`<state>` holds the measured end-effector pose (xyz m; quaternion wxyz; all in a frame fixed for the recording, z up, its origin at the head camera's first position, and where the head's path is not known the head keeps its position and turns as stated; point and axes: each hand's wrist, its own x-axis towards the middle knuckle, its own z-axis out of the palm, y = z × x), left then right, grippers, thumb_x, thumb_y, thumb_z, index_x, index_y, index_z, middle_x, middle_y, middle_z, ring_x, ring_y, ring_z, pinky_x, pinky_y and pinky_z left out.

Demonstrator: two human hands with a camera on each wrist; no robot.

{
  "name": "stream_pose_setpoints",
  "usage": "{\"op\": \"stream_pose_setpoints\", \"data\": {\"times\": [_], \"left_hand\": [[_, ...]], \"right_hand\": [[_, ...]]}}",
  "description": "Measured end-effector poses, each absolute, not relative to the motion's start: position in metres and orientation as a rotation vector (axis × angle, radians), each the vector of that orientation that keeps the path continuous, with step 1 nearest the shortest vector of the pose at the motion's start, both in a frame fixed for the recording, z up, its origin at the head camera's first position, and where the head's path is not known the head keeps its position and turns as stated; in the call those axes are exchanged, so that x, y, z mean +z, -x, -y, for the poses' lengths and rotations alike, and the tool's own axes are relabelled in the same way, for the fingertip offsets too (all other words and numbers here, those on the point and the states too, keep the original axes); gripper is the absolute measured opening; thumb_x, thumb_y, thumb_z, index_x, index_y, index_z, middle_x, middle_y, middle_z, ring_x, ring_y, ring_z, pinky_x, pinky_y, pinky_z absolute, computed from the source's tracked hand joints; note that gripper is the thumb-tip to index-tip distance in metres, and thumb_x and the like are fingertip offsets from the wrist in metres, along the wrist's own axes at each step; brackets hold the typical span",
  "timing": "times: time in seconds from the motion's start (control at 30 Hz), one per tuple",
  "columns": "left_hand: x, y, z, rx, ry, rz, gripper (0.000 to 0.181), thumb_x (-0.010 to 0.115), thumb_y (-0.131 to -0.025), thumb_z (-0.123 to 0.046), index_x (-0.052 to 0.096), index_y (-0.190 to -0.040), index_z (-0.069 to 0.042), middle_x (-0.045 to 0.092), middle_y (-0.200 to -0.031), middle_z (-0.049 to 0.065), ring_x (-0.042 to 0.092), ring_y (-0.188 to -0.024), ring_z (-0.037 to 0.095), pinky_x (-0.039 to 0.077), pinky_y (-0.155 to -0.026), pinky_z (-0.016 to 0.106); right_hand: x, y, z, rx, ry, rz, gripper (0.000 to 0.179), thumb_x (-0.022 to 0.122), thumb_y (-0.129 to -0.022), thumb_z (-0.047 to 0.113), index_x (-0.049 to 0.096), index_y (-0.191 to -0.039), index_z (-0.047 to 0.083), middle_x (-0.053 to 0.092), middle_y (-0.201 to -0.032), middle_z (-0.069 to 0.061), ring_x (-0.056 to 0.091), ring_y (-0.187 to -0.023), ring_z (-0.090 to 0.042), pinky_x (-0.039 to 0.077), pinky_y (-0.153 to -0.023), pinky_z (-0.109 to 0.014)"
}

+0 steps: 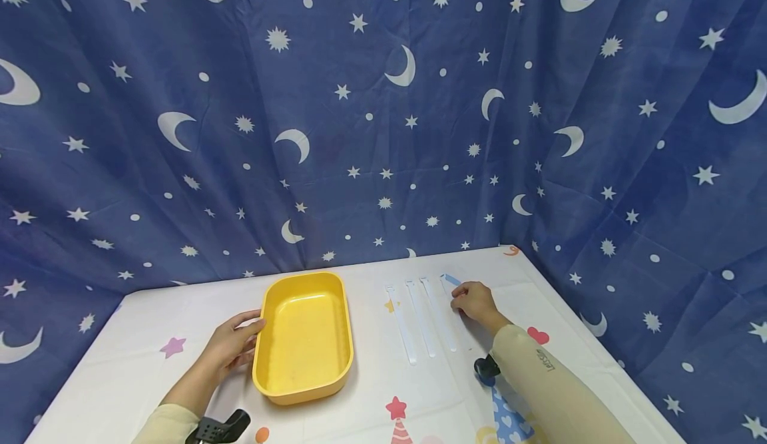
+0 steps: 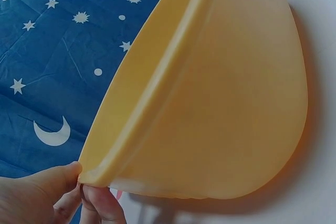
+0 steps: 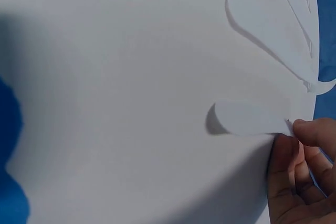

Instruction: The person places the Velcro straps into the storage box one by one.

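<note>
My left hand (image 1: pixel 230 344) holds the left side of a yellow plastic basin (image 1: pixel 346 337). In the left wrist view, the thumb is on the rim of the basin (image 2: pixel 210 93) and the fingers are curled below it. Over the right part of the table, my right hand (image 1: pixel 477 303) pinches one end of a thin white strip (image 3: pixel 249 118) between thumb and fingertips. The strip's other end is rounded. To the left of that hand lie several similar strips (image 1: pixel 421 317), roughly side by side, with narrow, notched far ends.
A white tablecloth (image 1: pixel 365 391) with printed coloured shapes covers the table. Behind it and along the right hangs a blue curtain (image 1: pixel 359 144) with moons and stars. Black straps with cameras (image 1: pixel 230 425) are on the wrists.
</note>
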<state>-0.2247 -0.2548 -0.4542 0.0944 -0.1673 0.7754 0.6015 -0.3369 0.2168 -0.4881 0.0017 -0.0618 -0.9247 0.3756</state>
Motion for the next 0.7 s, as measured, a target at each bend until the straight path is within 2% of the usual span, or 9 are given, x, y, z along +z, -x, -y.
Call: {"op": "stream_pose_setpoints", "data": {"times": [0.4,0.7], "left_hand": [[-0.453,0.2223,0.2524,1.785,0.507,-2.295,0.055,0.057,-0.1,-0.03,0.04,-0.146,-0.006,0.062,-0.102,0.008,0.061,-0.069,0.006,0.055,-0.058,0.02],[-0.4525,0.2204,0.251,1.798,0.504,-2.29,0.056,0.057,-0.099,-0.03,0.039,-0.146,-0.005,0.062,-0.102,0.007,0.063,-0.07,0.006,0.057,-0.06,0.022]], "right_hand": [[-0.4841,0.3374,-0.2201,1.319,0.244,2.919,0.019,0.074,-0.079,0.005,0.071,-0.096,-0.001,0.063,-0.069,-0.006,0.058,-0.053,-0.013,0.048,-0.05,-0.021],[-0.4886,0.3402,-0.2258,1.385,0.176,2.891,0.024,0.074,-0.076,0.004,0.071,-0.099,-0.002,0.064,-0.069,-0.004,0.057,-0.05,-0.01,0.044,-0.05,-0.02]]}}
